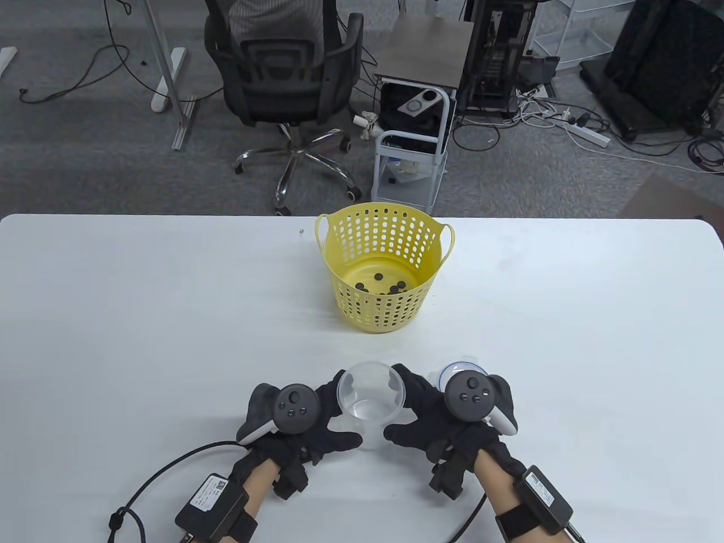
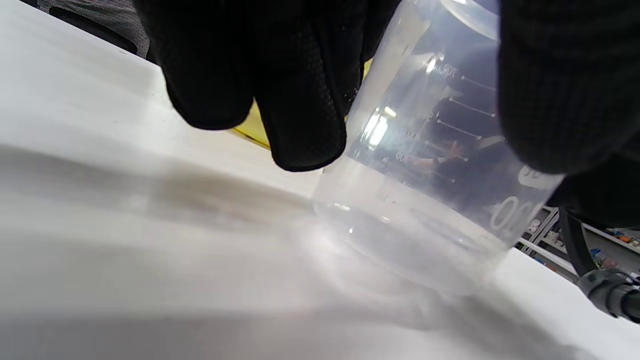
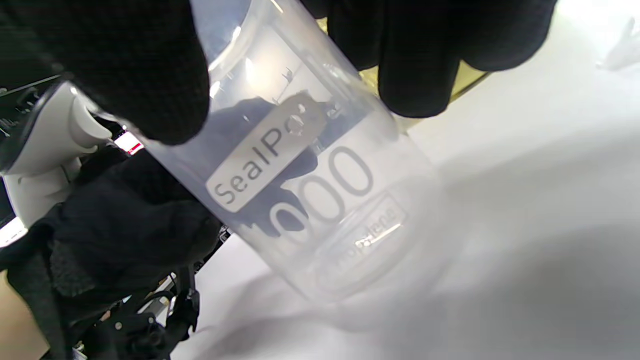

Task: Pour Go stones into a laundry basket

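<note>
Both gloved hands, left hand [image 1: 300,421] and right hand [image 1: 438,418], grasp a clear plastic cup [image 1: 370,396] between them, upright, mouth up, empty, base on the white table [image 1: 169,311]. Beyond the grip stands a yellow perforated basket [image 1: 384,266], upright, holding dark round stones [image 1: 382,285], some hidden behind its near wall.

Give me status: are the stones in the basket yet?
Pour looks done: black stones lie on the floor of the yellow basket. The clear cup looks empty and upright, held between left hand and right hand. Left: let go of the cup.
</note>
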The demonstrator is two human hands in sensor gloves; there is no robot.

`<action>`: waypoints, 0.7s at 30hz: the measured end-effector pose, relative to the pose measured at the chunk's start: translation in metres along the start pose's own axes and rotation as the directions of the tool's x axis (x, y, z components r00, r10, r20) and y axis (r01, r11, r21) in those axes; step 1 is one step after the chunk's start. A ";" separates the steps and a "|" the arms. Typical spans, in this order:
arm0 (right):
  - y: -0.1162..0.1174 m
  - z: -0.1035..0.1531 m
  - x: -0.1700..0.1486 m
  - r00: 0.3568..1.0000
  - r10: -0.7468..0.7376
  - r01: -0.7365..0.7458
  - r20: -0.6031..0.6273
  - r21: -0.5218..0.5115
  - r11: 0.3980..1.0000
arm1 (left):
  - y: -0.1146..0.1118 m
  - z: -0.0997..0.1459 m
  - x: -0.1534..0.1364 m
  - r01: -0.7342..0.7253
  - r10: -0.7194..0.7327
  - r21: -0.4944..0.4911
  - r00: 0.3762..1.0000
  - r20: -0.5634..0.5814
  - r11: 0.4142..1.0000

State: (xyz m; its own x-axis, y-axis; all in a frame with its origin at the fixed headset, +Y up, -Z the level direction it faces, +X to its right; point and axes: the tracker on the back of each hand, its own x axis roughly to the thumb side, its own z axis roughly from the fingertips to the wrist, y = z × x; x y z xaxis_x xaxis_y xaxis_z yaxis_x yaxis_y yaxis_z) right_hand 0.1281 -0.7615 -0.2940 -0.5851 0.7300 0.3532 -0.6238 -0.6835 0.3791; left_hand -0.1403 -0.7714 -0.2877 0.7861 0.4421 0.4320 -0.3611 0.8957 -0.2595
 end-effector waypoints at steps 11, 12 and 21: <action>0.000 -0.002 -0.007 0.997 0.048 -0.044 -0.053 0.070 0.997 | 0.000 -0.001 -0.002 0.076 -0.077 -0.034 0.997 -0.027 0.997; -0.002 -0.002 -0.007 0.996 0.064 -0.060 -0.061 0.067 0.996 | 0.000 -0.001 -0.002 0.087 -0.088 -0.035 0.996 -0.033 0.996; -0.031 0.007 -0.038 0.807 0.438 -0.501 -0.396 -0.066 0.863 | 0.023 0.010 -0.022 0.092 -0.081 0.060 0.985 -0.154 0.994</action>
State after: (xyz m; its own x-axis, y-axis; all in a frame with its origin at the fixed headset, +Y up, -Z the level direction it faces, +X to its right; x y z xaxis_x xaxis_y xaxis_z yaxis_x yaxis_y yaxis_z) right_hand 0.1734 -0.7681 -0.3128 -0.9506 0.2894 0.1120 -0.2798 -0.9555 0.0939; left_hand -0.1707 -0.7602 -0.2943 0.8806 0.3550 0.3138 -0.3170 0.9337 -0.1667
